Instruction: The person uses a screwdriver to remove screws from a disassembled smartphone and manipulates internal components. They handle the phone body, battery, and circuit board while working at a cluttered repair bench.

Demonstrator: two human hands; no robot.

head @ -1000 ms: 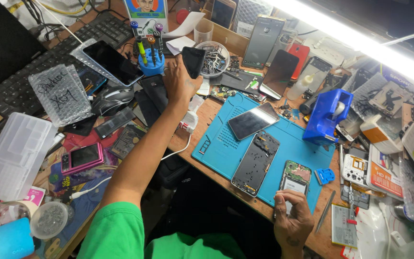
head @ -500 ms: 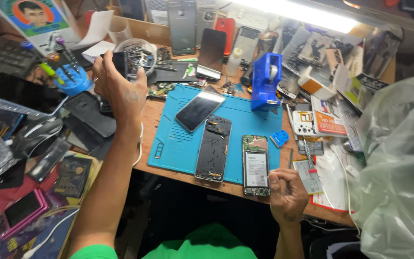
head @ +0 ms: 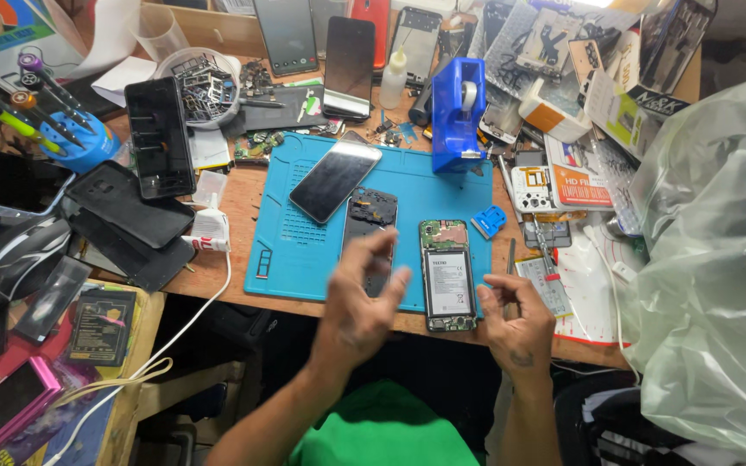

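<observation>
Two containers show on the bench. The bigger is a round white tub (head: 203, 82) at the back left, piled w/ small dark metal parts, prob. trays and brackets, too small to tell. The smaller is a blue tool stand (head: 79, 142) at the far left, w/ coloured-handled screwdrivers stuck in it at a slant.

The blue work mat (head: 291, 246) carries three phones: a dark-screened one (head: 335, 180) lying tilted, a stripped dark frame (head: 370, 216) beside it, and an opened phone (head: 447, 274) w/ battery and board exposed, at the mat's near right edge.

Vs. half a sec ago: the left hand (head: 363, 298) has come down from up by the tub and now hovers over the mat's near edge, blurred, fingers spread and holding nothing, just left of the opened phone. The right hand (head: 518, 319) has stayed near the table edge, just right of that phone, fingers loosely curled; whether it pinches anything I can't tell.
</observation>
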